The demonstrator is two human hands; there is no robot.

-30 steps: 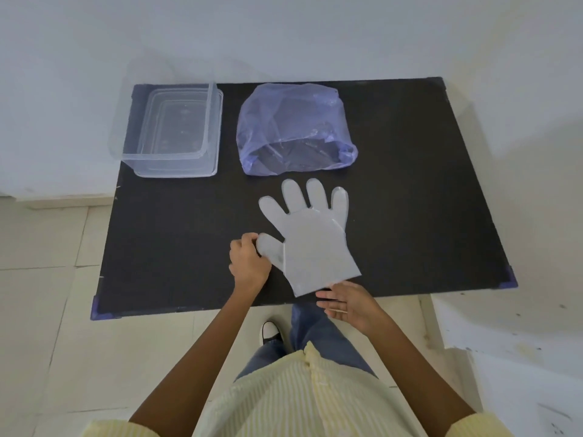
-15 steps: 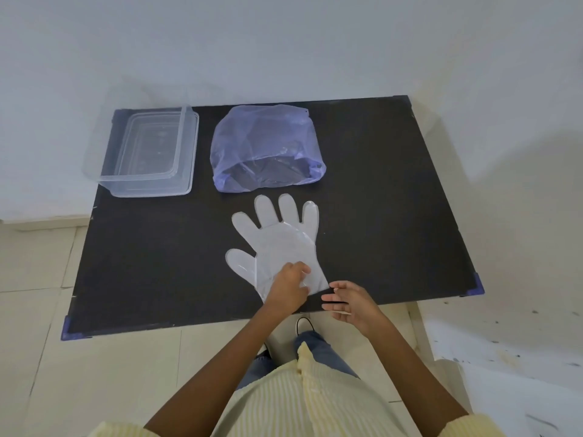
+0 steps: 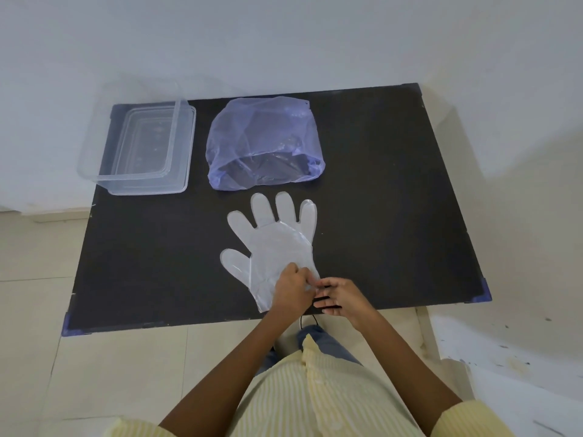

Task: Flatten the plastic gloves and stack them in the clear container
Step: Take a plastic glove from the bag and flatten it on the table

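A: Where's the glove (image 3: 274,247)?

B: Centre of the frame, flat on the black table (image 3: 394,200), fingers toward the top, thumb out left, cuff at the near edge. Our two hands meet over the cuff.

A: Finger state?

B: Left hand (image 3: 291,290) lies on the cuff with fingers curled down on the film; we read it as pressing or pinching there, but we can't tell if any plastic is actually caught between the fingertips. Right hand (image 3: 339,296) sits just beside it at the cuff's right corner, fingers partly spread and pointing left, touching the left fingertips. Whether it holds film, can't tell.

A: Why both at the cuff?

B: Our guess is that the cuff is the open end, so it's where the two layers need smoothing, and it's the handle for lifting. The rest looks flat already.

A: Container (image 3: 142,149)?

B: Upper left of the frame, clear, open, at the table's far left corner, well apart from the glove. We see no gloves in it, though clear on clear is hard to judge.

A: And the blue thing?

B: Bag (image 3: 263,143), upper centre, just above the glove's fingertips, mouth facing us. Probably the supply, so a short reach.

A: Progress?

B: Early, we'd say. First glove flattened, not stacked yet.
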